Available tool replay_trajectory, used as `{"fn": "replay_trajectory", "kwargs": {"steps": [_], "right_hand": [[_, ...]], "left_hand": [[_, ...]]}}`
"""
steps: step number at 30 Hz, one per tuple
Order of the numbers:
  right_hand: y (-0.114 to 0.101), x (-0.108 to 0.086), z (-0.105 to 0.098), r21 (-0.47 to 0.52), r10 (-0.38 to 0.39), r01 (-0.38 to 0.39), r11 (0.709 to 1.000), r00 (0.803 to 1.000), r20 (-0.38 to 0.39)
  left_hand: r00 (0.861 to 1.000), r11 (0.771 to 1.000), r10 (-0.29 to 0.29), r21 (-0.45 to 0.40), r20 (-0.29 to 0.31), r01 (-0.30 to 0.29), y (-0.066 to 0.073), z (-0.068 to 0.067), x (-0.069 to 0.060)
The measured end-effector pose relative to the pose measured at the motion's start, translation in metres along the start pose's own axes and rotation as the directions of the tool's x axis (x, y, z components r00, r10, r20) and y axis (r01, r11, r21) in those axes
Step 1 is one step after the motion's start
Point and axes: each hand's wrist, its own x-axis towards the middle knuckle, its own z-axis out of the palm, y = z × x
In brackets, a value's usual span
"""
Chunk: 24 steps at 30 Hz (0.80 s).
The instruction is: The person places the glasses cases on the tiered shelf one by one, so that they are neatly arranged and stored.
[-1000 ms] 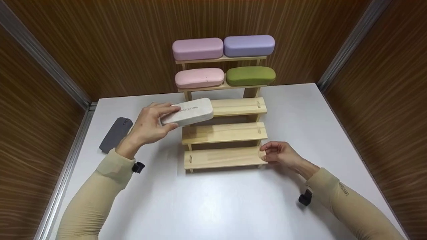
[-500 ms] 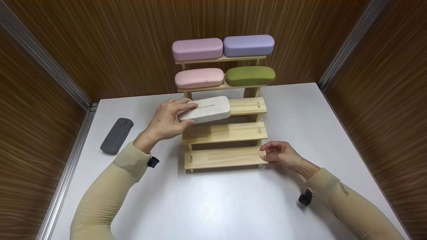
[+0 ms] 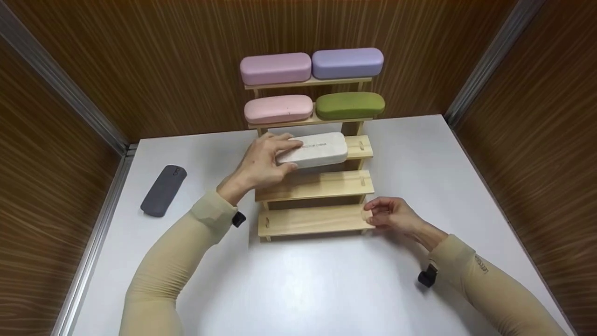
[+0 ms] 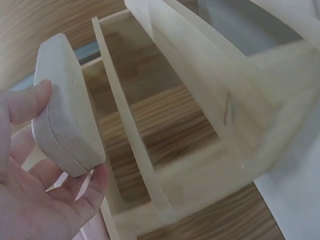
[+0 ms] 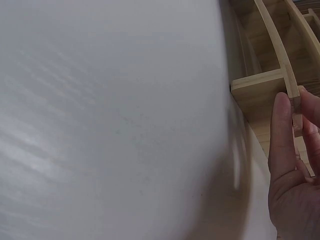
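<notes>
My left hand [image 3: 263, 161] grips a white glasses case [image 3: 322, 148] by its left end, thumb in front and fingers over the top. The case is level with the middle shelf of a wooden tiered rack [image 3: 322, 184]; whether it touches that shelf I cannot tell. In the left wrist view the white case [image 4: 65, 110] shows a seam along its side, beside the rack's boards. At the lowest shelf's right end, my right hand [image 3: 396, 217] pinches the board between thumb and fingers. The right wrist view shows that hand [image 5: 295, 165] on the board's end [image 5: 294, 102].
A mauve case [image 3: 276, 69] and a lavender case [image 3: 348, 63] stand on the top shelf. Below them sit a pink case [image 3: 279, 109] and a green case [image 3: 350, 106]. A dark grey case [image 3: 163, 190] lies on the white table at left. Wood-grain walls [image 3: 186, 56] enclose the table.
My left hand has carried the white case rightward and slightly up, across the middle shelf. The right hand has stayed on the lowest shelf's end.
</notes>
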Motion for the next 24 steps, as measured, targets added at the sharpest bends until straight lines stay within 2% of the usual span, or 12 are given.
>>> {"fn": "replay_trajectory", "kwargs": {"steps": [7, 12, 24], "right_hand": [[-0.001, 0.000, 0.000, -0.002, 0.006, -0.006, 1.000, 1.000, -0.003], [0.000, 0.000, 0.000, 0.008, 0.012, -0.012, 1.000, 1.000, 0.003], [0.001, 0.000, -0.001, -0.016, -0.038, 0.038, 0.999, 0.999, 0.010]], "left_hand": [[0.999, 0.999, -0.040, 0.005, 0.034, 0.040, 0.014, 0.020, 0.019], [0.997, 0.999, -0.047, 0.029, 0.062, 0.045, 0.022, 0.034, 0.032], [0.994, 0.998, -0.060, 0.011, 0.091, 0.059, 0.030, 0.058, 0.059]]}}
